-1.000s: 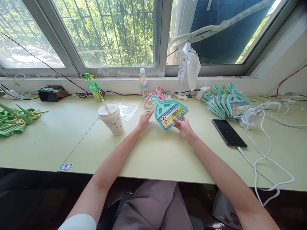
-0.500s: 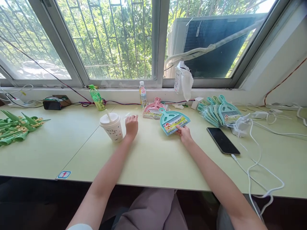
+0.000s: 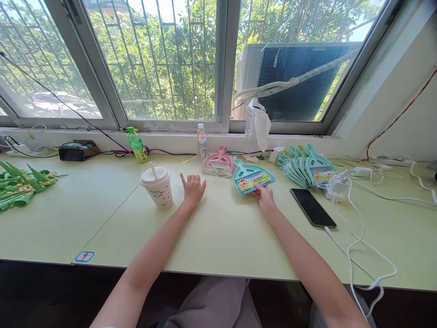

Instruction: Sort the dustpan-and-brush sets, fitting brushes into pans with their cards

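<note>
My right hand grips the lower edge of a teal dustpan and brush set, with a yellow printed label facing me. My left hand is over the table, its fingers apart and nothing in it. A white lidded paper cup with a straw stands just left of that hand. Behind the teal set, a pink dustpan and brush set lies in clear wrapping. Farther right, several teal and green dustpan sets are fanned in a pile.
A black phone lies on the right, plugged into a white cable. Along the windowsill stand a green drink bottle, a clear bottle and a tissue pack. Green leaf-like pieces lie at far left.
My left hand has shifted right, away from the cup, and its fingers have spread. My right hand has moved the teal set slightly right and turned it a little. The view has tilted up.
</note>
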Demonstrator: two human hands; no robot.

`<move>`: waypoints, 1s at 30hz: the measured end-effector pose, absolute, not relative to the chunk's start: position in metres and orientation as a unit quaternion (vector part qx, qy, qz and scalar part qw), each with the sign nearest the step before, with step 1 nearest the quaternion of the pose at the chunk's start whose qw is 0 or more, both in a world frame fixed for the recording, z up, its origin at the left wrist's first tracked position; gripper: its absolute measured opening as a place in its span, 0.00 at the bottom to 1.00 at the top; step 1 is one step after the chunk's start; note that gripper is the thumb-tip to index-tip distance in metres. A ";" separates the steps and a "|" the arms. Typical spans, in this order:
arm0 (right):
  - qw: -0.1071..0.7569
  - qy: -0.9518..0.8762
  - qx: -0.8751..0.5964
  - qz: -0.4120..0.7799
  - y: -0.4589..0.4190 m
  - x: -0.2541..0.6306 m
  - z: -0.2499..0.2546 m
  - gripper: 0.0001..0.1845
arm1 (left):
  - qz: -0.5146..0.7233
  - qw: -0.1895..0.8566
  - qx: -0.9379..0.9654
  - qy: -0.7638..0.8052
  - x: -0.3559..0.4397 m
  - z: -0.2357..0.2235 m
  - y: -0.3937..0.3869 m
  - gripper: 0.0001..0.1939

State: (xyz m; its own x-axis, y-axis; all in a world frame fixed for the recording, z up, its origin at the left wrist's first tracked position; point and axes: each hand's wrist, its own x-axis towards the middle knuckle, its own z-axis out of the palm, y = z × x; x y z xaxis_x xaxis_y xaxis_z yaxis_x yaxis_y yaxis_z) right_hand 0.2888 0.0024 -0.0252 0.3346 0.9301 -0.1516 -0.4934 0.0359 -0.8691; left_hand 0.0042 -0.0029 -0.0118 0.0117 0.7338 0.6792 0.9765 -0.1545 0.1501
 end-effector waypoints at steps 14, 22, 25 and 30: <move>0.539 -0.434 -0.428 0.582 -0.019 0.256 -0.018 0.12 | -0.220 0.061 -0.679 -0.698 -0.005 -0.009 0.001 0.19; 0.477 -0.479 -0.428 0.601 -0.024 0.250 -0.016 0.16 | -0.259 0.088 -0.616 -0.739 -0.013 -0.005 0.002 0.11; 0.476 -0.481 -0.420 0.605 -0.027 0.248 -0.014 0.17 | -0.282 0.068 -0.604 -0.742 -0.021 -0.011 0.006 0.14; 0.485 -0.478 -0.411 0.606 -0.028 0.246 -0.014 0.17 | -0.381 0.014 -0.615 -0.690 -0.029 -0.015 0.011 0.22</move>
State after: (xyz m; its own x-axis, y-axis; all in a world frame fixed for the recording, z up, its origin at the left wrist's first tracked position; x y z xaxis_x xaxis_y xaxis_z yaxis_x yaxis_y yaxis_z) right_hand 0.2465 -0.0282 -0.0143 -0.1913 0.9809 -0.0345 -0.1953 -0.0725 -0.9781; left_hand -0.0294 0.0114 -0.0153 -0.2430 0.8386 0.4876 0.8599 -0.0464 0.5084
